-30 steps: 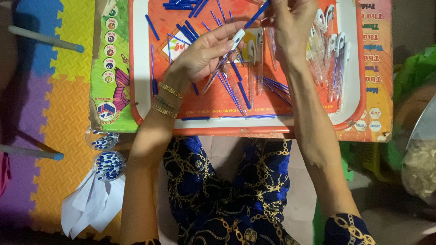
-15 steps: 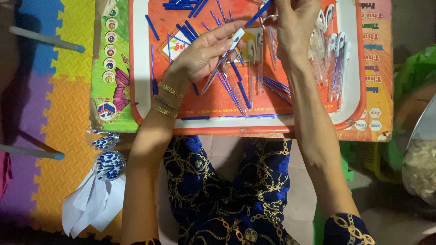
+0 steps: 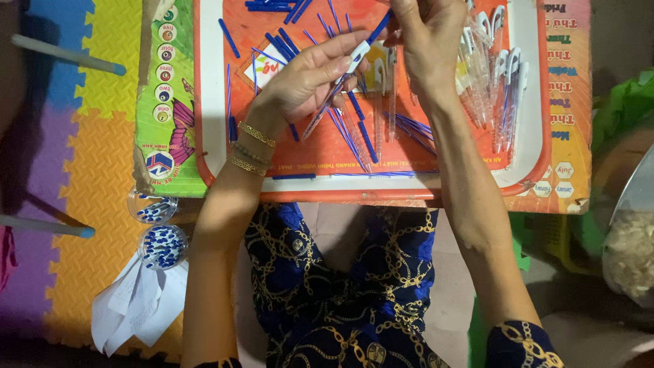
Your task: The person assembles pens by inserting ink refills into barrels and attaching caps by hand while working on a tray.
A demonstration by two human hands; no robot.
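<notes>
- You are sitting over a floor of coloured foam puzzle mats (image 3: 82,204), with an orange tray (image 3: 538,170) on your lap as the working surface; it rests on a printed board (image 3: 163,136) that sticks out to the left.
- Your left hand (image 3: 306,82) grasps a pen barrel (image 3: 340,88), clear with a white clip end, pinched between thumb and fingers.
- The barrel's long axis runs on a slant: clip end up and to the right near your fingertips, the other end down and to the left toward the tray.
- Your right hand (image 3: 426,41) is closed on a blue pen part (image 3: 378,27) at the top edge of the view; how it is gripped there is partly cut off.
- That blue part lies just above and to the right of the barrel's clip end, nearly in line with the barrel; the two hands are close together, right hand farther from you.
- Loose blue refills (image 3: 354,129) lie scattered under the left hand; a row of assembled pens (image 3: 497,88) lies at the tray's right side.
- Two small clear cups of blue caps (image 3: 160,245) stand on the mat, well apart to your left.
- Against half a second ago, hands and barrel sit almost the same; the blue part has barely shifted.
</notes>
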